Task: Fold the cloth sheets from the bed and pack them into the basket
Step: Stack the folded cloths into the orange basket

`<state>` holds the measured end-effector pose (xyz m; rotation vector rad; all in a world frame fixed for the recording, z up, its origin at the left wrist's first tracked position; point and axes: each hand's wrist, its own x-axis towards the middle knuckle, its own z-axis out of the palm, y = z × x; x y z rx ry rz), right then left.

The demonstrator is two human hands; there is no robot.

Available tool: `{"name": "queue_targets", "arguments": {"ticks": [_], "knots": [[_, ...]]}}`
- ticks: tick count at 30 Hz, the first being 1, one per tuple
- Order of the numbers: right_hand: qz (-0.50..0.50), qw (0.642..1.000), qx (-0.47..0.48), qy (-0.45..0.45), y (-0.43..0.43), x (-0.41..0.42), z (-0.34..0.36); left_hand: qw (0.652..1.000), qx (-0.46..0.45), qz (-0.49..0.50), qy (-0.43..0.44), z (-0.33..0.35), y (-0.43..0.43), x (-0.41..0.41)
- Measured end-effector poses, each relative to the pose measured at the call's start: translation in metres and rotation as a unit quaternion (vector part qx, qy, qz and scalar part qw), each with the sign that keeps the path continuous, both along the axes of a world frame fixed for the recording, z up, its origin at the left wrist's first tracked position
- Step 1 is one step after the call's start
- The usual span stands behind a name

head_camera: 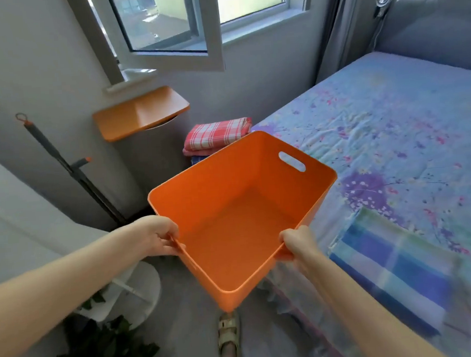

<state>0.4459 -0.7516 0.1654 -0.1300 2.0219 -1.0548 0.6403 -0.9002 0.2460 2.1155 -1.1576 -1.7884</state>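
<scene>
While both hands carry the orange basket [247,205] in the air beside the bed [392,128], the job in hand looks to be setting it down where the folded cloths can go straight in. The left hand [160,236] pinches the near left rim, thumb and fingers clamped on the plastic; the right hand [297,242] curls over the near right rim and grips it likewise. The basket hangs tilted, its open mouth toward the person, with nothing inside and a handle slot in the far wall.

A blue and green checked cloth [394,267] lies folded flat at the near edge of the bed, just to the right of the basket. A small stack topped by a red checked cloth [217,133] sits past the basket's far rim, near the bed's far left corner; what it rests on is hidden by the basket.

To do this well, I would level the basket before lowering it, and land it on the bare floral sheet between the two lots of cloth, not on top of the blue one. A mattress is soft, so set it well in from the edge and let go only once it sits steady. Keep the sandalled foot [228,332] clear if the floor is chosen instead.
</scene>
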Motion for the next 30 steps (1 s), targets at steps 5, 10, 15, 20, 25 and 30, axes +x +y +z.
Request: {"name": "queue_targets", "arguments": {"ticks": [5,10,15,20,25,30], "knots": [[-0.09,0.994,-0.027,0.051,0.008,-0.07,-0.008,0.991,-0.027,-0.133,-0.009,-0.016,0.007,-0.073],[-0.156,0.986,-0.001,0.064,-0.001,-0.132,-0.039,0.832,-0.298,-0.433,-0.177,-0.054,-0.022,-0.125],[-0.171,0.982,0.026,0.078,-0.04,-0.169,-0.078,0.74,-0.407,-0.515,-0.149,-0.067,-0.083,-0.186],[-0.168,0.985,0.014,0.038,-0.091,-0.179,-0.097,0.692,-0.446,-0.553,-0.128,-0.083,-0.173,-0.234],[-0.135,0.989,0.052,0.037,-0.117,-0.181,-0.11,0.649,-0.457,-0.6,-0.094,-0.095,-0.219,-0.272],[-0.298,0.952,0.007,-0.071,-0.074,-0.186,-0.117,0.618,-0.445,-0.648,-0.036,-0.107,-0.215,-0.326]]}}
